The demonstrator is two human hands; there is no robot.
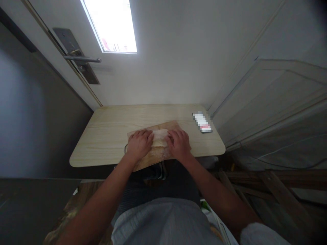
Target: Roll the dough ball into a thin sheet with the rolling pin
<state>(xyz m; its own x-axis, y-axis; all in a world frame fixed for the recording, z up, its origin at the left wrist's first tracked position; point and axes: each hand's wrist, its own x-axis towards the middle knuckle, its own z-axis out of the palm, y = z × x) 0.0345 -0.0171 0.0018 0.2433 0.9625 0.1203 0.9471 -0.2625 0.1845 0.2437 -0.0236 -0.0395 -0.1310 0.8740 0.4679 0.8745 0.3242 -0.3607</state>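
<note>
A pale slab of dough (159, 138) lies across a floured wooden cutting board (154, 157). My left hand (141, 143) rests on the dough's left end, its fingers curled over it. At the other end, my right hand (179, 143) has its fingers bent onto the dough's right edge. Both hands hide the ends of the dough, and only its middle shows between them. White flour is dusted over the board's near part. The board sits askew, its near edge jutting past the table's front.
Under the board is a light wooden table (107, 132) with rounded corners. A phone (202, 122), its screen blurred out, lies on the right side. Behind stands a white door with a metal handle (83, 59). Dark wooden slats (270, 180) are low at right.
</note>
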